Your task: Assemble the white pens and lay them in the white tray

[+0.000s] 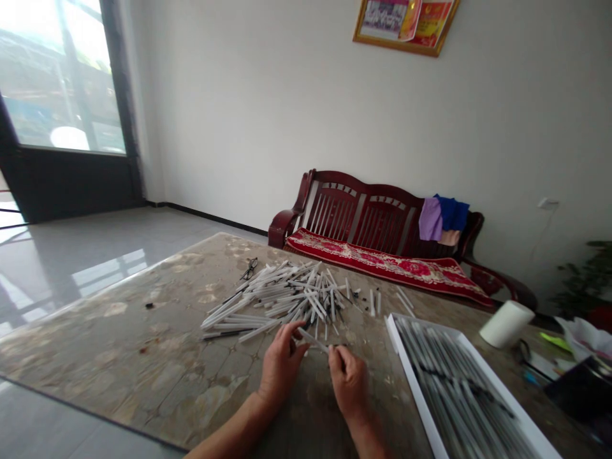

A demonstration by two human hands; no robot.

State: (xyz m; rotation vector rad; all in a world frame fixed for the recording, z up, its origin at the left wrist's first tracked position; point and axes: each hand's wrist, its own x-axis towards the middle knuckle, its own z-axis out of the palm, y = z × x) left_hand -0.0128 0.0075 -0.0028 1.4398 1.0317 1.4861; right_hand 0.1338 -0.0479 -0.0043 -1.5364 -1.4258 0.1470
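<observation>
Both my hands are low in the picture, above a patterned stone tabletop (143, 357). My left hand (281, 364) and my right hand (349, 382) grip a thin white plastic pen barrel (313, 340) between them, its ends in my fingers. Just beyond my fingertips lies a loose heap of white pen barrels (287, 299), some with black parts, crossing in all directions. To my right, a white tray (414, 389) holds many pens side by side in rows. The hidden parts of the held barrel cannot be made out.
Folded eyeglasses (249, 269) lie beyond the heap. A paper towel roll (507, 324) stands past the tray, with papers and a dark object (578, 389) at the right. A red-cushioned wooden bench (344, 213) stands behind the table, near a glass door (62, 83).
</observation>
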